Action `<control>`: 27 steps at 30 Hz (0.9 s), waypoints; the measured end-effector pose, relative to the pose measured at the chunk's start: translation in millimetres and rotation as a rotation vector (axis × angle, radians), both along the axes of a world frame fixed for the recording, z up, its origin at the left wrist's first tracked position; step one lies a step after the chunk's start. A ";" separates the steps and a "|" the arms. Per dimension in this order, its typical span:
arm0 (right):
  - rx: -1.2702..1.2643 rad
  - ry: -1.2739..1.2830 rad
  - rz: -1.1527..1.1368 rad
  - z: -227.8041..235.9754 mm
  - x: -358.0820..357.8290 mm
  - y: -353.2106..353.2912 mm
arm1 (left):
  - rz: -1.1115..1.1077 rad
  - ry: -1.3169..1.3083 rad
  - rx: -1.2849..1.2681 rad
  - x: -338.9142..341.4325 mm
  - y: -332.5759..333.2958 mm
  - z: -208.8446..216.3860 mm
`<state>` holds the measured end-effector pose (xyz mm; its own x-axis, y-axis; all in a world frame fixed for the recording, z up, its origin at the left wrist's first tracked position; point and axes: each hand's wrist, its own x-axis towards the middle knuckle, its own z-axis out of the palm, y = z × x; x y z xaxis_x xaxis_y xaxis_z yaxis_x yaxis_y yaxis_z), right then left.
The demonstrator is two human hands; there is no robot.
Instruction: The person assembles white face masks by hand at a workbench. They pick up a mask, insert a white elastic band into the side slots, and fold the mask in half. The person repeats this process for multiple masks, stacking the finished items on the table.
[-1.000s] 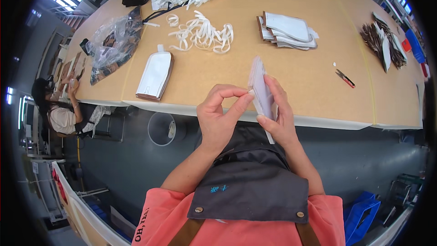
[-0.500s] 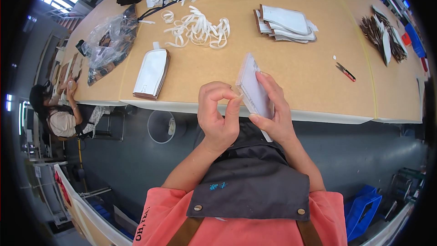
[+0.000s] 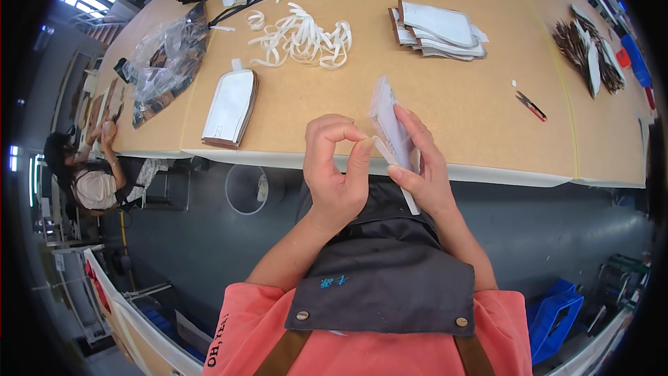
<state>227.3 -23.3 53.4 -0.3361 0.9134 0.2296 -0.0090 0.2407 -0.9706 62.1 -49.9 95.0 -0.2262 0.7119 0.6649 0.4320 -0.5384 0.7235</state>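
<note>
A flat pale pad [image 3: 395, 129], with layered-looking edges, is tilted up over the table's near edge. My right hand [image 3: 427, 167] is closed around it, fingers behind and thumb across its near side. A narrow white strip [image 3: 383, 150] stands out from the pad's left edge. Its free end is pinched between the thumb and forefinger of my left hand [image 3: 332, 167]. What the pad is made of I cannot make out.
On the table lie a white-topped pile of brown-edged pieces [image 3: 231, 106], tangled white strips [image 3: 303, 40], another stack of pieces [image 3: 442, 30], red-handled thread snips [image 3: 532, 108] and a clear plastic bag [image 3: 167, 56]. Below the table edge stands a bin [image 3: 246, 190]. Another person [image 3: 95, 184] sits at far left.
A white strip now projects clear of the pad's left edge between my left fingertips and the pad. My left hand has shifted slightly; the right still holds the pad.
</note>
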 end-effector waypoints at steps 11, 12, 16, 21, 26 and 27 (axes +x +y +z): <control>-0.016 -0.014 0.039 -1.2 -0.3 2.1 | -0.066 -0.048 -0.174 -3.6 0.9 1.7; -0.020 -0.011 0.040 -2.0 -0.3 2.3 | -0.066 -0.052 -0.174 -3.6 1.5 0.9; -0.005 -0.018 0.044 -4.2 -1.1 3.4 | -0.071 -0.066 -0.179 -4.6 2.7 -2.2; -0.005 -0.027 0.042 -4.5 -1.7 4.1 | -0.069 -0.077 -0.193 -4.9 4.1 -4.3; -0.012 -0.028 0.028 -5.6 -2.0 4.5 | -0.088 -0.164 -0.199 -2.4 6.1 -8.6; -0.015 -0.029 0.027 -5.4 -2.1 4.5 | -0.082 -0.184 -0.189 -1.1 7.6 -9.6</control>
<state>225.2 -18.8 48.0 -0.3668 0.9073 0.2059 0.0128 0.2262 -0.9740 61.1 -42.3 85.4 -0.2674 0.8405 0.4711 0.2446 -0.4137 0.8769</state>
